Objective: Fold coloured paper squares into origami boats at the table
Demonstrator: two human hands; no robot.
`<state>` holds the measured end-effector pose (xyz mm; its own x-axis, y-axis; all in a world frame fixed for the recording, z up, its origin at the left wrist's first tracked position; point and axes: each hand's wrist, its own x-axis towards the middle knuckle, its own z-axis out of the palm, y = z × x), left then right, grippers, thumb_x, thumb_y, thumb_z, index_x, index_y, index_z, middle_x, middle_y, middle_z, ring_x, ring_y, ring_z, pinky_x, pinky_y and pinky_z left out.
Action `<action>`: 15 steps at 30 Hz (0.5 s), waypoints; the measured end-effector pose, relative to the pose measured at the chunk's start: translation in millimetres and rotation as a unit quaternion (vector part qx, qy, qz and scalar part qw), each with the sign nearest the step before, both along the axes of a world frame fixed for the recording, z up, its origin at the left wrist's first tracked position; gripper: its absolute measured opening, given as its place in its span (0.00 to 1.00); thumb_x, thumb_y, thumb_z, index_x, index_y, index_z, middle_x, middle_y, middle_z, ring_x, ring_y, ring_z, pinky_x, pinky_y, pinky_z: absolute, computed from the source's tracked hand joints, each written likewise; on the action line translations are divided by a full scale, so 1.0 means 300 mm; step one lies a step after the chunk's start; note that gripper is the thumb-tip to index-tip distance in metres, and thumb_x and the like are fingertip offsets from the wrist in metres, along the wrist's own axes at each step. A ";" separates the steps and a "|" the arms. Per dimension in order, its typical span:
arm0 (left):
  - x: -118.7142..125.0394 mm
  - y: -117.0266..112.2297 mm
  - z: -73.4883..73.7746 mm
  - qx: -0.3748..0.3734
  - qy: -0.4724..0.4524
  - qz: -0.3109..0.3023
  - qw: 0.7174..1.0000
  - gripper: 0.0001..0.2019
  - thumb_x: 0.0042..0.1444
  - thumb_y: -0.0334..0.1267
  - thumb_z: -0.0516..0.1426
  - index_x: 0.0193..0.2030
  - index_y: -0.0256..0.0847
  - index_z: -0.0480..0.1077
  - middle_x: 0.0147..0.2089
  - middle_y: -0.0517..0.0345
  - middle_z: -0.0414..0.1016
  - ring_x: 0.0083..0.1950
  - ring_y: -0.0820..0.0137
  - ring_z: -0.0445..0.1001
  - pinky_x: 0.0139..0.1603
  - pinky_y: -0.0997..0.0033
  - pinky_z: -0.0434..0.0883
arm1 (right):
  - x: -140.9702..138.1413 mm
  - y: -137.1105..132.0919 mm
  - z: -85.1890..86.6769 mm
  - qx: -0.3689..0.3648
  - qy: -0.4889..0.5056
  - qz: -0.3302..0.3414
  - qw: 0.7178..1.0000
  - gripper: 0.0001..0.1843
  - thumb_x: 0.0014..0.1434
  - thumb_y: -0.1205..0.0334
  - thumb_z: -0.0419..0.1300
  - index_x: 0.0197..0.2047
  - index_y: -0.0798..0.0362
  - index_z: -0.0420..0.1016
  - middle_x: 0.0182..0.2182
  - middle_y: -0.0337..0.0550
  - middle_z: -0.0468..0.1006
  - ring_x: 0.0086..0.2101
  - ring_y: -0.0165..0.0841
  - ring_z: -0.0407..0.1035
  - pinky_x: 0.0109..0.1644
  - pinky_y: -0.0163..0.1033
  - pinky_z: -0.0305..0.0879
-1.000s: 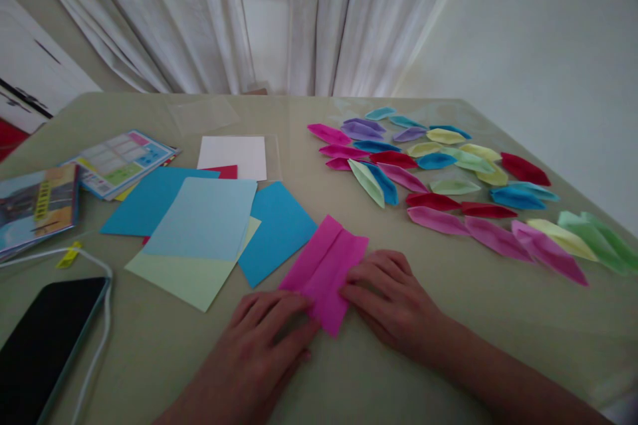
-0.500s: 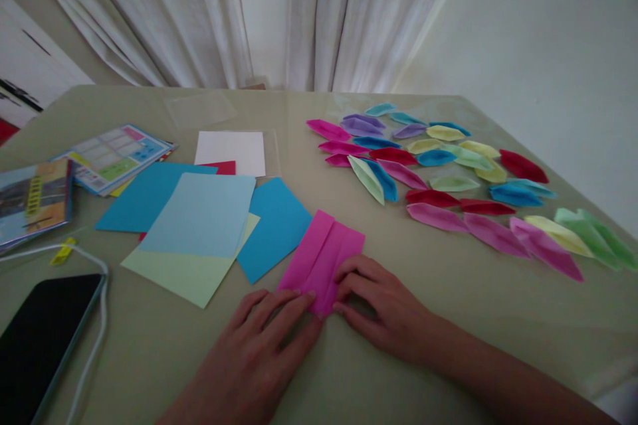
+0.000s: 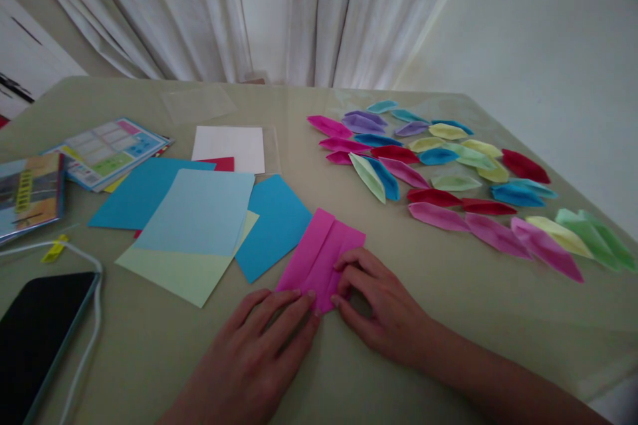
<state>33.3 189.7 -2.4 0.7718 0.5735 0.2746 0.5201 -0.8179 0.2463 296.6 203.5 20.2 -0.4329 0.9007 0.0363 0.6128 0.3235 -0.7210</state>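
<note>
A magenta paper [image 3: 319, 254], folded with two flaps meeting along its middle, lies on the table in front of me. My left hand [image 3: 259, 352] lies flat with its fingers stretched out, the fingertips pressing the paper's near left corner. My right hand [image 3: 379, 302] curls its fingers over the near right corner, which is folded in to a point under my fingertips.
Several folded paper boats [image 3: 448, 179] in many colours lie spread at the right. Loose sheets, blue [image 3: 197, 212], pale green and white [image 3: 229, 146], lie at the left. Booklets [image 3: 107, 153], a dark tablet [image 3: 37, 339] and a white cable [image 3: 90, 319] sit at the far left. Curtains hang behind the table.
The near right corner of the magenta paper has been folded inward, making its near end pointed. My right hand's fingers have curled tighter over it. My left hand has hardly moved.
</note>
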 end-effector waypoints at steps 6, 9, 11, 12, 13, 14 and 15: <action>0.001 -0.012 -0.010 0.034 0.008 -0.002 0.999 0.21 0.74 0.29 0.47 0.65 0.43 0.75 0.66 0.56 0.80 0.67 0.58 0.72 0.71 0.51 0.58 | -0.008 0.003 0.004 -0.003 -0.006 -0.012 1.000 0.09 0.66 0.72 0.63 0.38 0.50 0.68 0.48 0.48 0.75 0.48 0.42 0.71 0.53 0.47 0.72; 0.005 -0.021 -0.010 0.060 0.010 -0.003 0.998 0.21 0.75 0.30 0.46 0.64 0.42 0.75 0.65 0.55 0.81 0.66 0.58 0.72 0.70 0.52 0.59 | -0.010 0.003 0.005 -0.005 -0.012 -0.014 1.000 0.09 0.66 0.72 0.63 0.39 0.50 0.69 0.47 0.48 0.75 0.48 0.42 0.71 0.54 0.48 0.72; 0.010 -0.023 -0.005 0.072 0.012 -0.002 0.997 0.22 0.75 0.31 0.45 0.64 0.41 0.76 0.64 0.55 0.81 0.66 0.58 0.72 0.70 0.52 0.59 | -0.011 0.004 0.007 -0.006 -0.013 -0.013 1.000 0.08 0.66 0.72 0.63 0.39 0.50 0.68 0.47 0.48 0.75 0.48 0.42 0.71 0.53 0.48 0.72; 0.012 -0.023 -0.001 0.076 0.011 0.001 0.997 0.22 0.75 0.31 0.44 0.64 0.41 0.76 0.64 0.55 0.82 0.66 0.58 0.72 0.70 0.52 0.59 | -0.011 0.004 0.008 -0.005 -0.012 -0.014 1.000 0.08 0.67 0.72 0.63 0.39 0.50 0.68 0.47 0.48 0.75 0.48 0.42 0.71 0.52 0.48 0.72; 0.015 -0.022 0.004 0.079 0.010 0.005 0.997 0.23 0.76 0.31 0.43 0.63 0.41 0.76 0.63 0.55 0.82 0.65 0.58 0.73 0.69 0.52 0.59 | -0.011 0.005 0.009 -0.006 -0.011 -0.015 1.000 0.09 0.67 0.72 0.62 0.39 0.50 0.68 0.47 0.48 0.75 0.47 0.42 0.71 0.52 0.47 0.72; 0.017 -0.019 0.011 0.081 0.011 0.006 0.997 0.23 0.76 0.31 0.42 0.62 0.41 0.77 0.62 0.55 0.83 0.65 0.58 0.73 0.69 0.52 0.59 | -0.010 0.005 0.010 -0.007 -0.009 -0.015 1.000 0.09 0.67 0.72 0.62 0.39 0.50 0.68 0.47 0.48 0.75 0.47 0.42 0.71 0.51 0.47 0.72; 0.019 -0.016 0.018 0.085 0.014 0.005 0.996 0.24 0.76 0.31 0.42 0.61 0.41 0.77 0.62 0.55 0.83 0.64 0.59 0.74 0.68 0.52 0.59 | -0.008 0.005 0.009 -0.009 -0.007 -0.014 1.000 0.09 0.67 0.72 0.62 0.39 0.50 0.68 0.46 0.48 0.75 0.47 0.42 0.71 0.51 0.47 0.72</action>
<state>39.1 184.9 3.1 0.7757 0.5274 0.3466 0.5323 -0.8418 0.0896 294.1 205.0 23.0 -0.4078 0.9130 0.0144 0.6309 0.2931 -0.7184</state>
